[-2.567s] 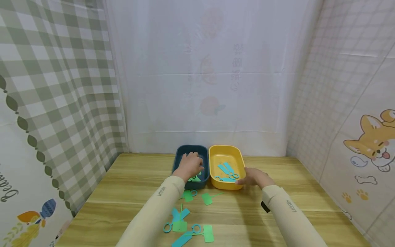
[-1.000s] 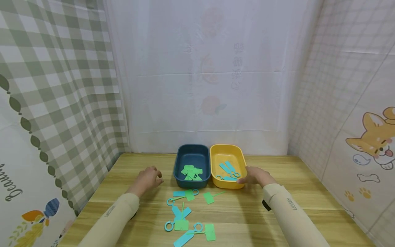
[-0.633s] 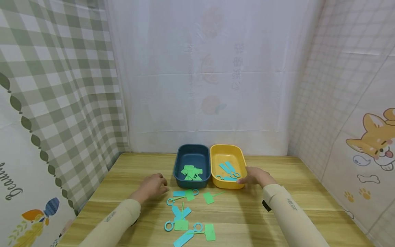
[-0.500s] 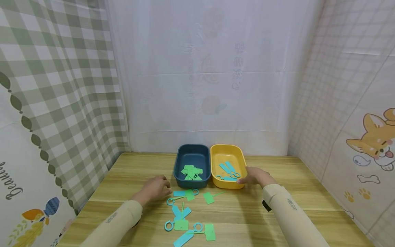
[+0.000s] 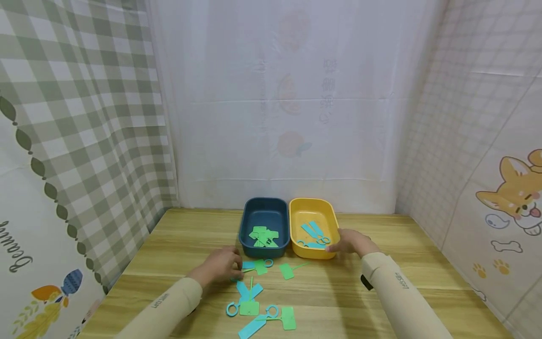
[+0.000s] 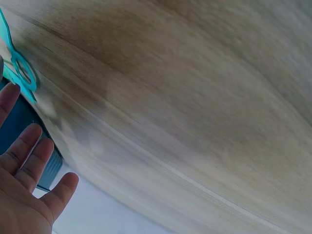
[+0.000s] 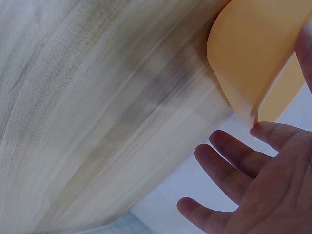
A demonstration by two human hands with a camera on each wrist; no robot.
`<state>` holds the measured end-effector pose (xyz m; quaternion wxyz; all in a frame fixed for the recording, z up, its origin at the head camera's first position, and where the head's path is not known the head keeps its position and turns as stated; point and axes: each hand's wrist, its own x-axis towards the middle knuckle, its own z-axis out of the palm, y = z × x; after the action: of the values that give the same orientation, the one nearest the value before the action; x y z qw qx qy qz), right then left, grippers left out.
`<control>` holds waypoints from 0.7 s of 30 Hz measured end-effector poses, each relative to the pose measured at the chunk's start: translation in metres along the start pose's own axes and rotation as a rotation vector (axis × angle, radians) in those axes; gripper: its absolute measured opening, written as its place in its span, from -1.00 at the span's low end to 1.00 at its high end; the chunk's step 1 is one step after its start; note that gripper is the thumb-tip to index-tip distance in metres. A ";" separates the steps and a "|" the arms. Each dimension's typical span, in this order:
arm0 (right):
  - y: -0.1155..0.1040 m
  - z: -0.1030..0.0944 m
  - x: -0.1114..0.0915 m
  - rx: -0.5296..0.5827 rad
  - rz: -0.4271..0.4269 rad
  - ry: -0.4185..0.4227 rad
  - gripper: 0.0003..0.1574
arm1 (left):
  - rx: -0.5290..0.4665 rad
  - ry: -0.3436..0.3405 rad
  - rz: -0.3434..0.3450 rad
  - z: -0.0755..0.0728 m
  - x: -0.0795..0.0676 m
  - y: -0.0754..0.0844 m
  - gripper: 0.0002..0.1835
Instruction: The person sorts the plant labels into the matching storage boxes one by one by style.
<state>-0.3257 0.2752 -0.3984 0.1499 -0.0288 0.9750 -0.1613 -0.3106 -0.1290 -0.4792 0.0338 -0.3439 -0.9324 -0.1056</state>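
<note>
My left hand (image 5: 220,266) is low over the table at the left end of a blue tag (image 5: 249,265) with a ring end, partly covering it. Its fingers look extended in the left wrist view, beside the blue ring (image 6: 23,70); I see nothing held. A green flag-shaped tag (image 5: 260,267) with a thin tail overlaps that blue tag. My right hand (image 5: 353,241) touches the front right corner of the yellow bin (image 5: 311,254). In the right wrist view its index fingertip meets the rim and the other fingers are spread. Green tags (image 5: 263,237) lie in the navy bin (image 5: 264,252).
Blue tags (image 5: 314,230) lie in the yellow bin. Another green tag (image 5: 286,271) is on the table in front of the bins. Closer in, blue tags (image 5: 251,327) and green tags (image 5: 288,318) overlap. A white curtain (image 5: 279,141) hangs behind the table.
My left hand was over the navy bin, drew back left to the table, then moved right and nearer to the blue and green tags. The right hand stays at the yellow bin.
</note>
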 end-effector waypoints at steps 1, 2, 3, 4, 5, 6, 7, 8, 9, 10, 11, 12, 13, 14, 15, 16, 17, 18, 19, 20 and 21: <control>0.000 0.000 0.000 -0.002 0.002 -0.001 0.05 | 0.005 0.000 -0.002 0.000 0.000 0.001 -0.83; 0.000 0.000 0.000 -0.003 0.004 -0.003 0.07 | 0.009 0.001 -0.002 0.000 0.001 0.001 -0.84; 0.001 0.001 0.000 -0.005 0.006 -0.004 0.08 | 0.011 0.002 -0.003 0.000 0.001 0.002 -0.84; 0.001 0.001 0.000 -0.006 0.007 -0.003 0.09 | 0.014 0.003 -0.004 0.000 0.001 0.002 -0.85; 0.001 0.001 0.001 -0.006 0.008 -0.004 0.10 | 0.021 0.003 -0.003 0.000 0.001 0.003 -0.85; 0.001 0.001 0.001 -0.008 0.008 -0.003 0.11 | 0.026 0.006 0.002 -0.001 0.001 0.004 -0.86; 0.001 0.002 0.001 -0.010 0.007 -0.003 0.11 | 0.033 0.008 0.006 -0.001 0.001 0.004 -0.86; 0.001 0.002 0.000 -0.008 0.005 -0.003 0.11 | 0.040 0.010 0.011 -0.001 0.001 0.005 -0.86; 0.002 0.002 0.000 -0.008 0.003 -0.001 0.11 | 0.047 0.013 0.014 -0.002 0.001 0.006 -0.86; 0.002 0.002 0.000 -0.007 0.002 -0.001 0.11 | 0.054 0.017 0.020 -0.002 0.001 0.006 -0.86; 0.002 0.002 0.001 -0.009 0.003 -0.001 0.11 | 0.059 0.023 0.025 -0.002 0.001 0.006 -0.86; 0.002 0.002 0.001 -0.014 0.000 0.000 0.13 | 0.056 0.028 0.027 -0.002 0.001 0.007 -0.87; 0.003 0.002 0.001 -0.014 0.001 -0.001 0.13 | 0.055 0.033 0.029 -0.003 0.001 0.007 -0.87; 0.003 0.002 0.001 -0.015 0.001 -0.001 0.13 | 0.050 0.036 0.026 -0.003 0.002 0.006 -0.88; 0.003 0.002 0.001 -0.016 0.001 -0.002 0.13 | 0.044 0.040 0.022 -0.003 0.002 0.006 -0.89; 0.003 0.002 0.001 -0.019 0.002 -0.002 0.14 | 0.037 0.043 0.019 -0.003 0.002 0.005 -0.90; 0.002 0.002 0.001 -0.019 0.002 -0.002 0.14 | 0.029 0.049 0.018 -0.003 0.003 0.005 -0.91; 0.002 0.002 0.001 -0.019 0.001 -0.002 0.13 | 0.025 0.054 0.018 -0.003 0.003 0.004 -0.92; 0.002 0.002 0.001 -0.013 0.004 -0.002 0.11 | 0.022 0.059 0.019 -0.004 0.003 0.003 -0.93; 0.002 0.002 0.000 -0.012 0.003 -0.001 0.10 | 0.021 0.064 0.021 -0.004 0.002 0.002 -0.94; 0.001 0.001 0.000 -0.014 0.000 0.000 0.10 | 0.019 0.072 0.031 -0.005 0.002 0.001 -0.95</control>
<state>-0.3258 0.2760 -0.3998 0.1497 -0.0299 0.9762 -0.1543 -0.3115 -0.1277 -0.4738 0.0722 -0.3540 -0.9261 -0.1087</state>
